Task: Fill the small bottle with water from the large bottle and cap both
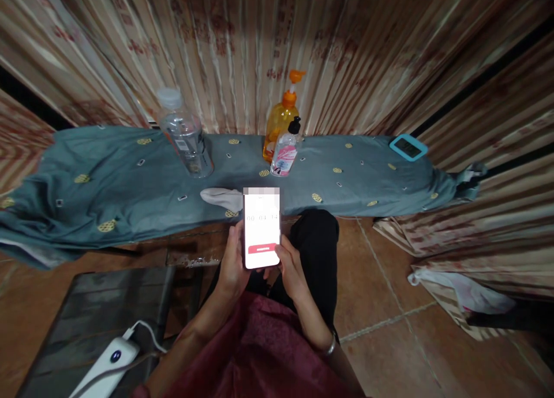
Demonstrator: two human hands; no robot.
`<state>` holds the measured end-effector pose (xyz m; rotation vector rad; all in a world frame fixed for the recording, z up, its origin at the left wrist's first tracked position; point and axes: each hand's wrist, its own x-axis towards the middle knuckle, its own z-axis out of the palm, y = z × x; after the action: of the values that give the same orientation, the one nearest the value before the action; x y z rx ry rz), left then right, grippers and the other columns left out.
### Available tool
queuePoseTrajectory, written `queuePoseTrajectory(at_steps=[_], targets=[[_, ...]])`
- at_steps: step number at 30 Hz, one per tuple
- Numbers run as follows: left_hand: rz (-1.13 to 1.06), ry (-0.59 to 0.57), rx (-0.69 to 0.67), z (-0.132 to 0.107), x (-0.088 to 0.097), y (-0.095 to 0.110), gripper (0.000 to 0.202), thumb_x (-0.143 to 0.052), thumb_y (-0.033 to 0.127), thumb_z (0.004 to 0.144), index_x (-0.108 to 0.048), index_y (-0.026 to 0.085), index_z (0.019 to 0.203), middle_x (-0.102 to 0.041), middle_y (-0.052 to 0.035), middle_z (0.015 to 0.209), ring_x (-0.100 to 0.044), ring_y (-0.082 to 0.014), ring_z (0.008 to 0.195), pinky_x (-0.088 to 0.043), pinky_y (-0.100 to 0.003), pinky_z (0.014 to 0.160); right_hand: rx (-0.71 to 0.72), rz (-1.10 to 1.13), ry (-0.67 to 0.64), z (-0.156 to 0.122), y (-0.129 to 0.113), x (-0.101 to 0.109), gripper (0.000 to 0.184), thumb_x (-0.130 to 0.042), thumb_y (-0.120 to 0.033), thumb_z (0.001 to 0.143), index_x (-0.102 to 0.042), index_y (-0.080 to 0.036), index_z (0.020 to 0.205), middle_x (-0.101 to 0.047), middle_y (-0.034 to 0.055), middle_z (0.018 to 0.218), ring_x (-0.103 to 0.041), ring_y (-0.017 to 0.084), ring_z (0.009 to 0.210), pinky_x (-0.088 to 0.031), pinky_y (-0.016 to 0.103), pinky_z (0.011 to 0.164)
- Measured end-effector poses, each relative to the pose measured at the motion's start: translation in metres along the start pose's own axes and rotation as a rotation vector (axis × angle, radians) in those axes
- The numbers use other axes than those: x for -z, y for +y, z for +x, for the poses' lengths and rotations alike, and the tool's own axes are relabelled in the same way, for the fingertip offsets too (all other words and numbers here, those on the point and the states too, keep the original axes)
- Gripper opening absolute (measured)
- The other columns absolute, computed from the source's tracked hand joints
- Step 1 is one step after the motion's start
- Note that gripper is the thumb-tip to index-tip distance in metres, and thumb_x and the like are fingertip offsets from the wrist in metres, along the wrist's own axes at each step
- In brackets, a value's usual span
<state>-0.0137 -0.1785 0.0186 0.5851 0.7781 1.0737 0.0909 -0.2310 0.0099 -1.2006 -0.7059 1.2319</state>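
I hold a phone [261,228] upright in front of me, its white screen showing digits and a red bar. My left hand [234,265] is wrapped round its left edge and lower back. My right hand [291,268] grips the lower right corner, its thumb at the screen's bottom edge. Just behind the phone a white cloth [223,198] lies on the teal-covered table [108,184].
A clear water bottle [185,134], an orange pump bottle [280,118], a small pink-labelled pump bottle [285,150] and a teal device [407,147] stand on the table. Striped curtains hang behind. A white power bank [108,363] with cable lies on a dark surface at lower left.
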Motion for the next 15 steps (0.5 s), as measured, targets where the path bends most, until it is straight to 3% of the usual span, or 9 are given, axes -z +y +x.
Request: queuePoseTrajectory(at_steps=[6,11,15], targets=[[-0.037,0.018,0.023,0.0015,-0.0039,0.0059,0.050,-0.061,0.062,0.093,-0.069,0.018,0.115,-0.077,-0.0044,0.088,-0.073,-0.0211,0.074,-0.059,-0.028,0.062,-0.012,-0.010,-0.005,0.0009,-0.0024,-0.0052,0.034,-0.059,-0.056,0.086,-0.059,-0.022,0.085,-0.060,-0.0064,0.049,-0.052,0.010,0.035,-0.045,0.019,0.036],[-0.074,0.014,0.007,-0.0005,-0.0093,0.0094,0.040,-0.066,0.057,0.090,-0.070,0.020,0.104,-0.076,-0.0032,0.082,-0.074,-0.0230,0.072,-0.059,-0.028,0.057,-0.007,-0.019,0.003,0.0003,-0.0049,-0.0059,0.036,-0.060,-0.058,0.085,-0.060,-0.022,0.086,-0.060,-0.0063,0.049,-0.051,0.010,0.037,-0.043,0.018,0.038],[-0.091,-0.024,0.085,-0.0008,-0.0083,0.0097,0.041,-0.066,0.057,0.090,-0.069,0.021,0.111,-0.076,-0.0022,0.079,-0.073,-0.0219,0.065,-0.060,-0.029,0.054,0.006,-0.024,0.003,-0.0003,-0.0045,-0.0064,0.043,-0.059,-0.063,0.086,-0.062,-0.021,0.091,-0.059,-0.0061,0.047,-0.050,0.011,0.036,-0.043,0.020,0.039]])
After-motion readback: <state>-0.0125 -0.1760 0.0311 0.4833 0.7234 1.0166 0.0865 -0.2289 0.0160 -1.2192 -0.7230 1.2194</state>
